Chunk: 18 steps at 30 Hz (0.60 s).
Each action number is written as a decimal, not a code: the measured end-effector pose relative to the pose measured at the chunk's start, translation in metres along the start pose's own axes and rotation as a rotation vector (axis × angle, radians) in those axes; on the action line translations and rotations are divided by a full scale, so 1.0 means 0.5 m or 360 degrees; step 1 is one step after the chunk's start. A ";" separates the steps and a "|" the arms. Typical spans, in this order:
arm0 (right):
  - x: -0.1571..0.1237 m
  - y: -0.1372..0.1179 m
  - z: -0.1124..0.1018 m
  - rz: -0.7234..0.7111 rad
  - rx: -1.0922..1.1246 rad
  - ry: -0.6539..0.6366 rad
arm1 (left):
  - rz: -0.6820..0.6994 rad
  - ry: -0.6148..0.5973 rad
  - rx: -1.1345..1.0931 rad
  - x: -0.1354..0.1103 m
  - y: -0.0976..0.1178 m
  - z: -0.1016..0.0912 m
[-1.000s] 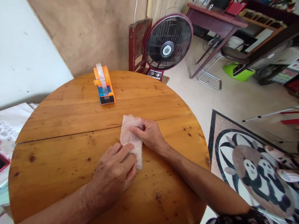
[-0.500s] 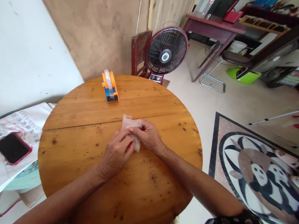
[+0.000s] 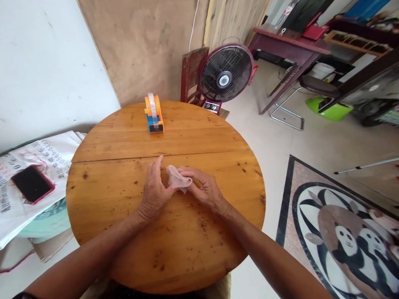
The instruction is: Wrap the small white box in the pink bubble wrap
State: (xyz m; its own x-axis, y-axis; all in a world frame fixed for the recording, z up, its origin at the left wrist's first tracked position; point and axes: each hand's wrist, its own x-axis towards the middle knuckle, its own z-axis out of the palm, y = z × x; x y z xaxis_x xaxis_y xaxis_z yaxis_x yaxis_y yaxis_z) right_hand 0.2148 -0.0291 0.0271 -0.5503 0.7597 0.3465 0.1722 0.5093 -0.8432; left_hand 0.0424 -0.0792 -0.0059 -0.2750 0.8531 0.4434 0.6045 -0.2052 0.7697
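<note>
A small crumpled piece of translucent, whitish plastic wrap (image 3: 178,179) is between my hands, over the middle of the round wooden table (image 3: 131,255). My right hand (image 3: 206,190) pinches its right side between thumb and fingers. On the other side, my left hand (image 3: 155,187) is open, fingers raised and apart. Its thumb tip reaches the wrap's left edge, perhaps touching it. Whether anything lies inside the wrap cannot be made out. Beyond the hands stands an orange and blue tape dispenser (image 3: 154,112) with a roll of clear tape.
To the left, a phone with a red edge (image 3: 33,184) lies on a white printed sack (image 3: 61,152). Behind the table are a wooden chair (image 3: 190,74) and a dark red fan (image 3: 225,76). A panda-patterned floor inlay (image 3: 326,214) is on the right.
My left hand has come off the wrap and its fingers have spread. The wrap now looks more bunched up, still in my right hand. The view has shifted slightly.
</note>
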 end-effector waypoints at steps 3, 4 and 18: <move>-0.017 0.000 -0.003 -0.0191 -0.0178 -0.0087 | 0.0008 -0.0220 -0.0052 0.013 -0.002 -0.015; -0.021 0.003 -0.003 -0.0250 -0.0263 -0.0099 | 0.0015 -0.0280 -0.0055 0.017 -0.002 -0.020; -0.043 0.036 0.001 -0.0538 -0.1134 0.0003 | 0.1032 -0.0569 0.0213 0.057 -0.059 -0.082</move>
State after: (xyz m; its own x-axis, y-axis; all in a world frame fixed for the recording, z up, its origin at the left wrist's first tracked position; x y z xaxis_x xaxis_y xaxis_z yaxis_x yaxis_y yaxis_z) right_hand 0.2293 -0.0366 0.0041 -0.6651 0.5177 0.5382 0.4781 0.8488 -0.2258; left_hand -0.0139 -0.0683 0.0027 0.4126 0.6894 0.5953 0.6545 -0.6789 0.3327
